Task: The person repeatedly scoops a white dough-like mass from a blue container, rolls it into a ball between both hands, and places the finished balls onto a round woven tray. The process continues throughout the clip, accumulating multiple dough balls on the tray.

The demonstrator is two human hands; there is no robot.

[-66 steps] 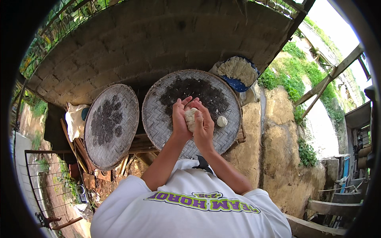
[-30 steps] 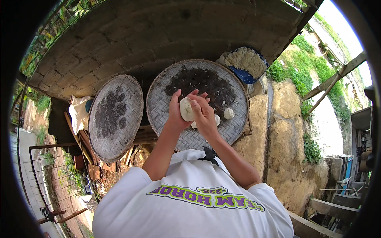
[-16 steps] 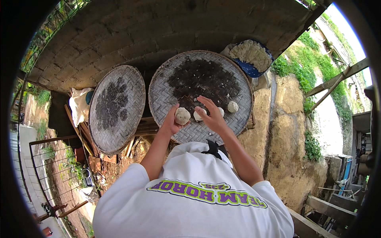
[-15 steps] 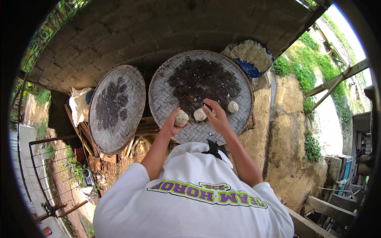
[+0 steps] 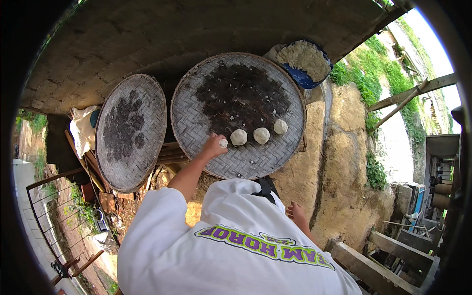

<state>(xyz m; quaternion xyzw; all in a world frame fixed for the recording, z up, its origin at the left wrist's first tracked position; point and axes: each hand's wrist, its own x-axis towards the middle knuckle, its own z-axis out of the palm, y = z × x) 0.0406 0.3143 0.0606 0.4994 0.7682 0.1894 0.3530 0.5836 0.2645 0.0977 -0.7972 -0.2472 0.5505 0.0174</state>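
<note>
the right hand (image 5: 297, 214) has been withdrawn, grip unclear; a pale ball (image 5: 223, 143) is held by the left hand (image 5: 214, 146) alone.

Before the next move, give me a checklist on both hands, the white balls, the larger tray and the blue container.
1. Left hand holding a white ball: ok.
2. That ball resting on the larger tray: cannot tell, the hand hides its underside.
3. Three other balls on the tray, set apart: ok.
4. Right hand over the tray: not ok, off to the side.
5. Blue container holding pale mass: ok.
</note>
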